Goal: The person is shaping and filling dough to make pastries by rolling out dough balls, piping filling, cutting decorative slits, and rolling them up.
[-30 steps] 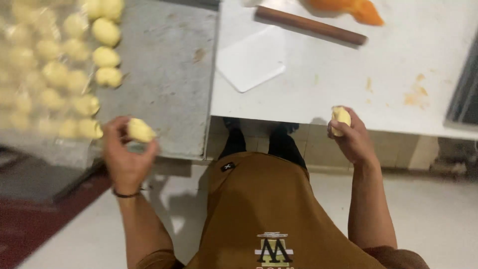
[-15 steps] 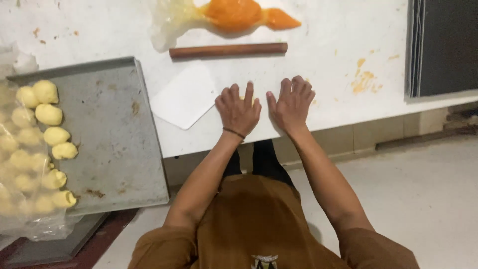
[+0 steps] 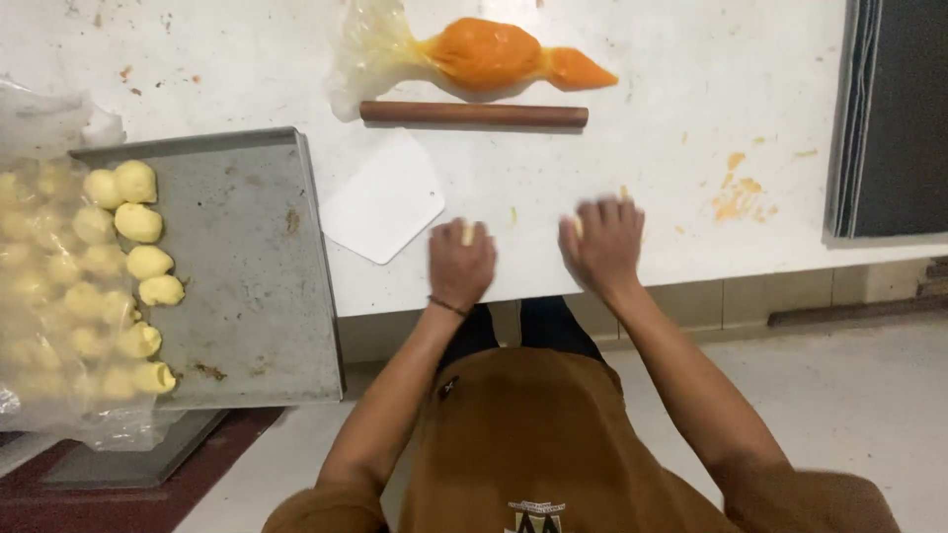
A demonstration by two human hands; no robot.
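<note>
My left hand [image 3: 460, 263] presses palm down on a small pale yellow dough piece [image 3: 467, 233] on the white table [image 3: 691, 118], near its front edge. My right hand [image 3: 603, 243] lies flat on a second dough piece [image 3: 578, 226], which is mostly hidden under the fingers; a sliver shows at its edge. The two hands are a short gap apart. A white plastic scraper [image 3: 383, 198] lies just left of my left hand.
A grey metal tray [image 3: 252, 286] at the left holds several yellow dough balls [image 3: 138, 222], partly under a clear plastic sheet [image 3: 44, 296]. A wooden rolling pin [image 3: 473, 114] and a clear bag of orange filling [image 3: 484, 54] lie farther back. Dark trays [image 3: 894, 118] stand at the right.
One second ago each hand held a dough piece below the table edge. Both hands came up onto the table together and have since spread apart, pressing the dough.
</note>
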